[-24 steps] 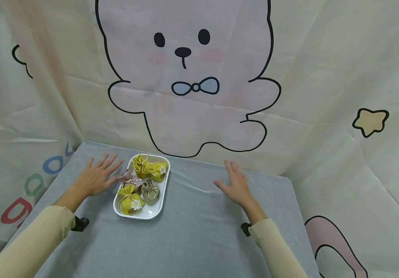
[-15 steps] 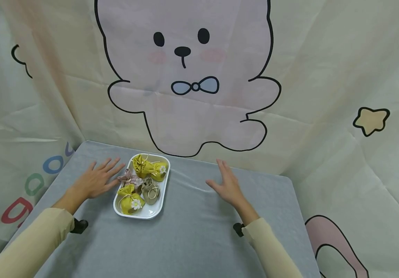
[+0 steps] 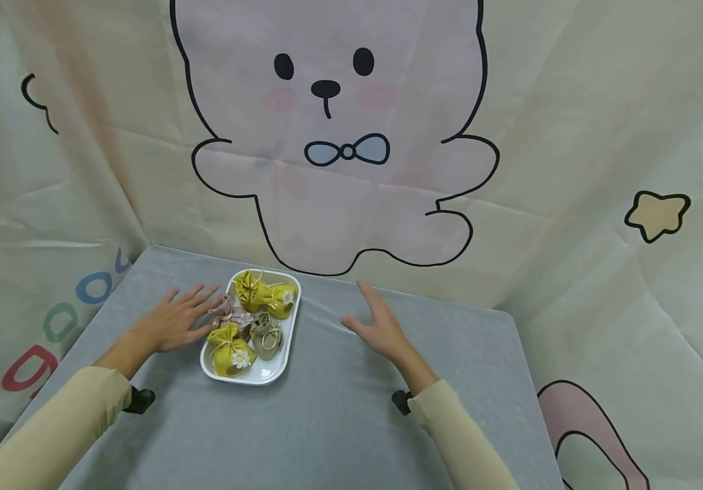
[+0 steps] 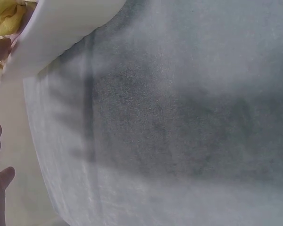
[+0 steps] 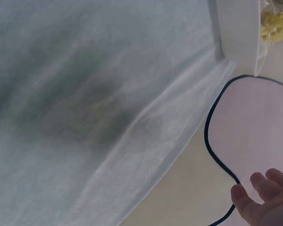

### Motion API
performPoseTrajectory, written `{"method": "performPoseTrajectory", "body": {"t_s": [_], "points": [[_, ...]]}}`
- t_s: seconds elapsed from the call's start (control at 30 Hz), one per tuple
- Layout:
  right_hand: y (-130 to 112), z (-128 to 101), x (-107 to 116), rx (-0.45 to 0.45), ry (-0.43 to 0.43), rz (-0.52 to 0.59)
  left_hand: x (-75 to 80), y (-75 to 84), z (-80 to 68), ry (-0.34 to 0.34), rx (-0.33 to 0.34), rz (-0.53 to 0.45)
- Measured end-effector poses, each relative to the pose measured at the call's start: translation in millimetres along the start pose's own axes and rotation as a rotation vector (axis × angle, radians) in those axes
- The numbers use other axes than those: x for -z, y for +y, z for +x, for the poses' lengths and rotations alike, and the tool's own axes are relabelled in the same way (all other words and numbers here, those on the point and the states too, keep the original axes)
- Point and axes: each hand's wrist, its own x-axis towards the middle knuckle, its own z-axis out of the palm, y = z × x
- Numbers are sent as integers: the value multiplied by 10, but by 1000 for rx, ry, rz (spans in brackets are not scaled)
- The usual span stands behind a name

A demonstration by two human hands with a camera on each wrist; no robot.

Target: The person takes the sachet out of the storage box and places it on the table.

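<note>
A white tray (image 3: pixel 263 373) at the table's back left holds several small drawstring pouches. Among them are a yellow pouch (image 3: pixel 225 361) with a white flower at the front, a greyish pouch (image 3: pixel 265 335), a pink pouch (image 3: pixel 222 309) at the left side and yellow pouches (image 3: pixel 257 294) at the back. My left hand (image 3: pixel 173 324) is at the tray's left edge, fingers spread, holding nothing; contact cannot be told. Some way right of the tray, my right hand (image 3: pixel 382 331) hovers above the table, fingers extended and holding nothing. In the right wrist view its fingertips (image 5: pixel 238 192) show at the lower right.
Grey cloth covers the table (image 3: pixel 327 422), with a slight crease right of the tray. Behind it hangs a pale curtain (image 3: pixel 547 258) printed with a bear and a star, close to the table's back edge.
My right hand has moved left toward the tray. The left hand has shifted slightly right, closer to the tray's edge. Tray and pouches stay where they were.
</note>
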Motion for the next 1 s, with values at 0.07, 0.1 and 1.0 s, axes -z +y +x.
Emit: {"method": "performPoseTrajectory", "body": {"t_s": [0.07, 0.1, 1.0], "points": [[-43, 20, -42, 12, -12, -2, 6, 13, 9, -1, -7, -3], [-64, 31, -64, 17, -19, -1, 5, 15, 14, -1, -13, -3], [-555, 311, -738, 84, -156, 118, -27, -19, 63, -29, -81, 14]]}}
